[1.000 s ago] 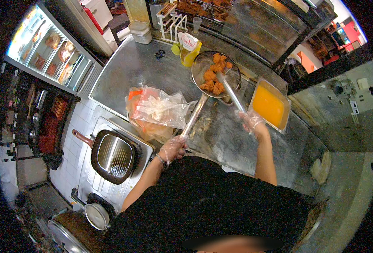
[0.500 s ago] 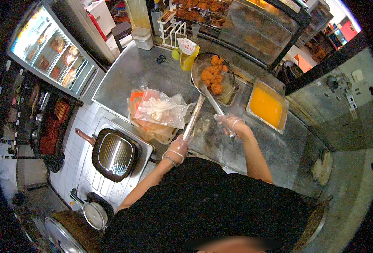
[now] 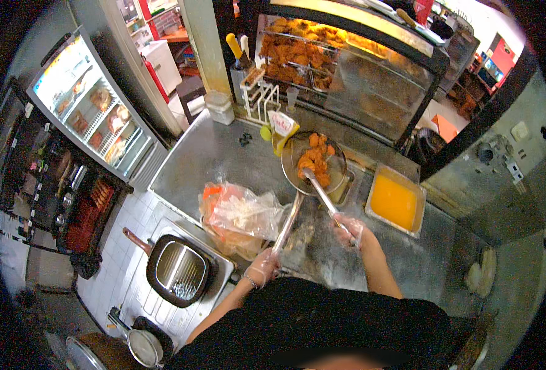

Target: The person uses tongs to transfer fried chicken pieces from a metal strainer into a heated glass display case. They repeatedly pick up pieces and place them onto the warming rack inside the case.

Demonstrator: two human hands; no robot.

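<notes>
Though beyond the right fingers (image 3: 349, 224), fried pieces (image 3: 318, 159) at the tongs (image 3: 324, 197).

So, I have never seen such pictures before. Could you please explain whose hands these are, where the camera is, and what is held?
No machine: these are a person's own two gloved hands. A fisheye camera worn on the head looks down, so straight edges bend. The left hand holds the handle of a round strainer carrying browned food pieces. The right hand holds a metal utensil, probably tongs, its tip at them. On the metal counter are plastic bags and a tray of orange liquid.
</notes>
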